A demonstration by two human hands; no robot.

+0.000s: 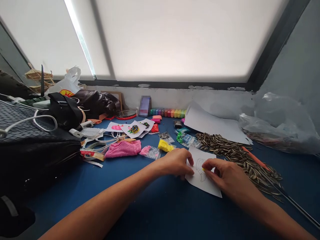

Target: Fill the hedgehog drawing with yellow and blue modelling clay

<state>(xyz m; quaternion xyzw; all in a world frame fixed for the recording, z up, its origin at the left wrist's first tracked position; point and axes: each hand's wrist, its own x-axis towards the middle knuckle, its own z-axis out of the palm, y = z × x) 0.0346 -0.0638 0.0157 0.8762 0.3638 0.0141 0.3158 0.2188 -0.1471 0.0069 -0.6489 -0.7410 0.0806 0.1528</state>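
A white sheet of paper (pixel 212 190) with a line drawing, partly filled with a mesh pattern, lies on the blue table. My left hand (pixel 176 162) rests at its left edge, thumb and forefinger apart and touching the paper. Over the drawing, my right hand (pixel 226 173) pinches a small bit of yellow modelling clay (pixel 203 169) between thumb and forefinger. A larger yellow lump of clay (pixel 165 145) sits on a clear packet just beyond my left hand. Sunflower seeds (pixel 240 156) are heaped past my right hand.
Decorated paper cards (pixel 133 129) and a pink cloth (pixel 123 149) lie to the left, near cables and a black bag (pixel 40 163). Clay in many colours (pixel 172 113) lines the wall. An orange-handled tool (pixel 255 158) crosses the seeds; a plastic bag (pixel 282 123) stands far right.
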